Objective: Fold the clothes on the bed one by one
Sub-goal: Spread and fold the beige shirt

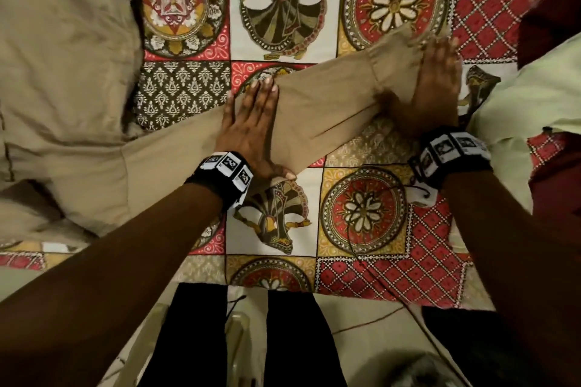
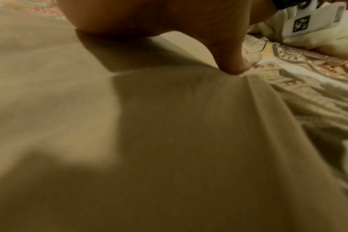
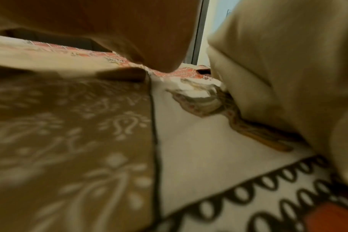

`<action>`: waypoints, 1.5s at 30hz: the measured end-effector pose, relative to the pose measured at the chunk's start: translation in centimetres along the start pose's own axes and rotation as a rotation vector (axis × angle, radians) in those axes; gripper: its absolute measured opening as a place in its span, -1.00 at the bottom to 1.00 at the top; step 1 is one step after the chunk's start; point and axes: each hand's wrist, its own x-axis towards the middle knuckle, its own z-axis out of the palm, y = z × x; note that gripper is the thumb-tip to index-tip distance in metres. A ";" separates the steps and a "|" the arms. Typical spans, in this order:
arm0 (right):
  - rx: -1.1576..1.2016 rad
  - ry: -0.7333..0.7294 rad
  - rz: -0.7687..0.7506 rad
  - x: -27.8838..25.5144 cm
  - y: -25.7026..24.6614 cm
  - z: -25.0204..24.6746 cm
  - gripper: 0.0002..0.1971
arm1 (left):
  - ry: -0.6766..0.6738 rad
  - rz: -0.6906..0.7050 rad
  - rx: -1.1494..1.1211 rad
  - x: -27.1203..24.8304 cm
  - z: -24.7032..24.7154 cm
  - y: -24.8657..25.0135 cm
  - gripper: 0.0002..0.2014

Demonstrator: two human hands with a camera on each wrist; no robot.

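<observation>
A beige shirt (image 1: 63, 78) lies on the left of the bed, and its long sleeve (image 1: 327, 104) stretches to the right across the patterned bedspread (image 1: 364, 210). My left hand (image 1: 254, 107) lies flat on the middle of the sleeve with straight fingers. In the left wrist view its thumb (image 2: 232, 62) presses the edge of the beige cloth (image 2: 169, 141). My right hand (image 1: 437, 72) rests flat on the cuff end of the sleeve, blurred. The right wrist view has that hand (image 3: 113, 31) over the bedspread (image 3: 69, 141).
A pale green garment (image 1: 522, 110) lies at the right of the bed, close beside my right hand, and fills the right of the right wrist view (image 3: 284, 62). Dark red cloth (image 1: 559, 22) lies behind it. The bed's near edge (image 1: 345, 292) is just in front of my legs.
</observation>
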 end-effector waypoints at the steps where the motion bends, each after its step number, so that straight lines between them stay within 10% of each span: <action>1: 0.026 0.040 -0.007 -0.6 -0.6 0.0 0.13 | 0.021 -0.006 -0.020 -0.6 0.1 0.0 0.53; 5: 0.122 0.131 -0.148 -4.7 -7.7 1.8 -0.38 | 0.203 -0.134 -0.266 -4.0 0.2 -1.3 0.10; 12: 0.570 -0.334 -0.279 -14.2 -27.7 6.9 -0.71 | 0.535 -0.552 -0.453 -16.2 2.7 -13.7 -0.58; 21: 0.635 -0.591 -0.438 -21.5 -49.1 12.4 -0.59 | 0.557 -0.716 -0.306 -29.9 4.2 -33.1 -0.61; 26: 0.486 -0.687 -0.397 -21.1 -55.8 14.2 -0.20 | 0.700 -0.690 -0.470 -32.9 3.2 -40.5 -0.62; 30: 0.428 -0.610 -0.285 -20.9 -57.5 14.8 -0.07 | 0.373 -0.696 -1.006 -31.4 2.9 -42.8 -0.62; 35: 0.547 -0.571 -0.177 -22.1 -58.1 15.7 -0.08 | 0.186 -0.620 -0.834 -29.6 4.6 -44.0 -0.17; 39: 0.630 -0.615 -0.241 -23.6 -57.7 15.8 -0.43 | 0.145 -0.751 -1.493 -30.7 4.9 -45.1 -0.31; 45: 0.607 -0.743 -0.308 -24.9 -54.7 14.8 -0.82 | -0.113 -0.563 -1.044 -37.6 6.5 -47.9 0.00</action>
